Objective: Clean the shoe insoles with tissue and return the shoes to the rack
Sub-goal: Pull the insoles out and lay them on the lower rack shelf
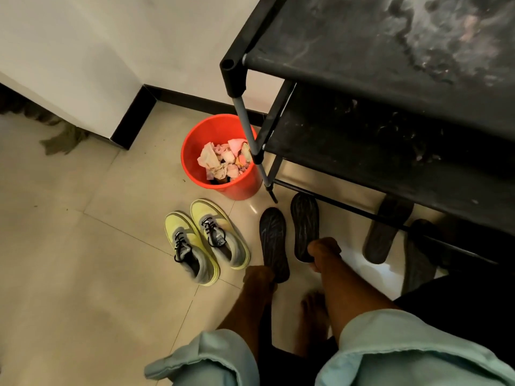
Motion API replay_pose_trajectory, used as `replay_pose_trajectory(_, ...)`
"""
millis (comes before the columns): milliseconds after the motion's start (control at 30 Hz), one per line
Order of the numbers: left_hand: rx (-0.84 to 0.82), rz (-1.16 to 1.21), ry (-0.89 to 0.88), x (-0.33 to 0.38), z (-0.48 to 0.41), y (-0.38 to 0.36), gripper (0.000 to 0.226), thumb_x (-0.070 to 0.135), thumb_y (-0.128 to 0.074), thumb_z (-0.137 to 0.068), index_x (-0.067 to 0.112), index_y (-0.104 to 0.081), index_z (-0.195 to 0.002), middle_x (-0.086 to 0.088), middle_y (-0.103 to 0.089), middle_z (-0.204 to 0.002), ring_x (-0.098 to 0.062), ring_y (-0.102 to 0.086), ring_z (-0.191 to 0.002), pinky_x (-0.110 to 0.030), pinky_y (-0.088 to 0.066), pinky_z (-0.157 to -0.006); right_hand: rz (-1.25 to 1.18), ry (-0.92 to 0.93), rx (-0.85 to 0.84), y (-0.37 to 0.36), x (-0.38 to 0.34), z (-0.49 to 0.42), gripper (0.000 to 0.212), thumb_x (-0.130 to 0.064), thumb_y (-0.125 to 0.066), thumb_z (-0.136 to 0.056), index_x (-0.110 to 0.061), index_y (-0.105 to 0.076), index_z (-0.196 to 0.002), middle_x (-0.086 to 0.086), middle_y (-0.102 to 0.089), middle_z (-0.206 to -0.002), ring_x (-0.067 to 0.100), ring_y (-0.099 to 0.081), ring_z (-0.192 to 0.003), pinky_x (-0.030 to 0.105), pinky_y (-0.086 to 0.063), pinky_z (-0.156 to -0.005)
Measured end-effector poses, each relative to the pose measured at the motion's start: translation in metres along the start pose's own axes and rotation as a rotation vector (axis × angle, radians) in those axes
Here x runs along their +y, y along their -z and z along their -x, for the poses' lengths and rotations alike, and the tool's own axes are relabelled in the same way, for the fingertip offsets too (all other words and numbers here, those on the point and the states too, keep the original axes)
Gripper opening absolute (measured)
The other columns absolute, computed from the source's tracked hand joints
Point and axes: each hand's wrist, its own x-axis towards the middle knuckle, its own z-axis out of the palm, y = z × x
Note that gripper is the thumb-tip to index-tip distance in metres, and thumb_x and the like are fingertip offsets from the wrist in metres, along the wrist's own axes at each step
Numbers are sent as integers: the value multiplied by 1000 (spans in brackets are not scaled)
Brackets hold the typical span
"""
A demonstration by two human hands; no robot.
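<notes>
Left hand (259,277): fingers curled on left insole (273,240) heel | right hand (324,253): grips right insole (305,227) heel | both insoles, yellow shoes (206,240): near red bucket (192,162)

Sneakers (217,232) neon yellow and grey, with black laces (180,242); both insoles (273,240) black with wavy ridges; bucket (193,143) orange-red; rack (390,65) black, smeared with pale dust; rolled sleeves (404,344) pale mint

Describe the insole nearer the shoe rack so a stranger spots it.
Find the black shoe rack. Two dark insoles show before its lower bar. Pick the insole the right hand grips, nearer the rack; the other insole neighbours the yellow sneakers.
</notes>
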Motion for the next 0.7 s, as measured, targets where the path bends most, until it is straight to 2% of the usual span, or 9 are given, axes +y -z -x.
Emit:
replay_pose_trajectory(100, 55, -27, 12, -8, -1, 6, 8, -6, -59, -94, -2, -55, -89, -18, -54, -84, -28, -55, -70, -39, -48, -64, 7, 10, 11, 2, 3, -1, 46, -14, -78, -83, 4, -65, -124, 28, -66, -121, 48, -66, -106, 60, -58, -87)
replay_pose_trajectory(167, 8, -35, 11, -10, -1, 8, 10, -3, -60, -94, 5, -57, -89, -12, -56, -84, -24, -57, -71, -34, -51, -64, -16, 22, 16, 4, 4, 1, 45, -14, -78, -84, 5, -65, -123, 27, -66, -121, 47, -66, -107, 59, -58, -88)
replay_pose_trajectory(267, -37, -51, 43, -4, 3, 5, 19, -1, -59, -95, 11, -54, -81, -5, -54, -81, -15, -53, -66, -24, -50, -50, -39, 18, 15, 4, 6, 4, 44, -15, -77, -84, 5, -65, -121, 26, -67, -120, 46, -66, -107, 58, -57, -90)
replay_pose_trajectory(333, 17, -98, 17, 5, -1, -1, 19, -1, -64, -93, 2, -54, -77, -13, -56, -80, -21, -54, -62, -24, -49, -40, -49, 19, 20, 3, 8, 5, 45, -14, -77, -83, 6, -65, -121, 26, -67, -120, 46, -66, -107, 59, -57, -91)
replay_pose_trajectory(433, 77, -72, -18, 21, -13, -11, 22, -3, -67, -93, 0, -51, -78, -14, -54, -79, -27, -55, -60, -22, -44, -29, -62, 49, 42, 5, 9, 6, 45, -13, -78, -83, 6, -65, -122, 27, -67, -120, 47, -67, -107, 58, -57, -90)
replay_pose_trajectory(533, 101, -57, -58, 33, -25, -23, 16, -3, -65, -94, -3, -53, -83, -15, -55, -81, -27, -55, -60, -24, -46, -34, -80, 51, 46, 7, 7, 6, 47, -13, -79, -83, 7, -64, -123, 26, -67, -122, 47, -66, -109, 58, -57, -91)
replay_pose_trajectory(633, 91, -45, -99, 38, -34, -32, 27, -7, -64, -93, -1, -53, -69, -12, -53, -72, -24, -53, -56, -29, -46, -43, -121, 31, 36, 7, 4, -1, 52, -11, -80, -81, 7, -62, -126, 27, -65, -126, 49, -64, -111, 60, -55, -92)
replay_pose_trajectory(700, 85, -26, -106, 40, -40, -38, 32, -9, -64, -93, -2, -53, -64, -11, -52, -68, -21, -50, -53, -28, -44, -44, -136, 21, 38, 7, 4, -8, 51, -12, -82, -79, 6, -64, -123, 24, -67, -125, 45, -66, -111, 52, -55, -92)
